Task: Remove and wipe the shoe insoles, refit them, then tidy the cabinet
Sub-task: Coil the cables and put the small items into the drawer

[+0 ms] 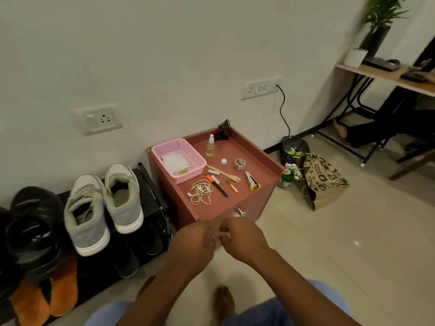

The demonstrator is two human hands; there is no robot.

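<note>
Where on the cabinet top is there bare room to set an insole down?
Bare patch on the cabinet top behind the tape roll, right of the spray bottle. The front is crowded: earphones, pens, fork, stapler. The pink basket fills the left.

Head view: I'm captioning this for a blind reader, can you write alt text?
A person's left hand and right hand meet, holding nothing, before a reddish cabinet topped with a pink basket, spray bottle, earphones and pens. Grey sneakers sit on a black shoe rack to its left.

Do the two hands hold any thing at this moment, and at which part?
Nothing can be seen held. The left hand and right hand meet, fingers curled together, in front of the cabinet; anything small between them is hidden.
</note>
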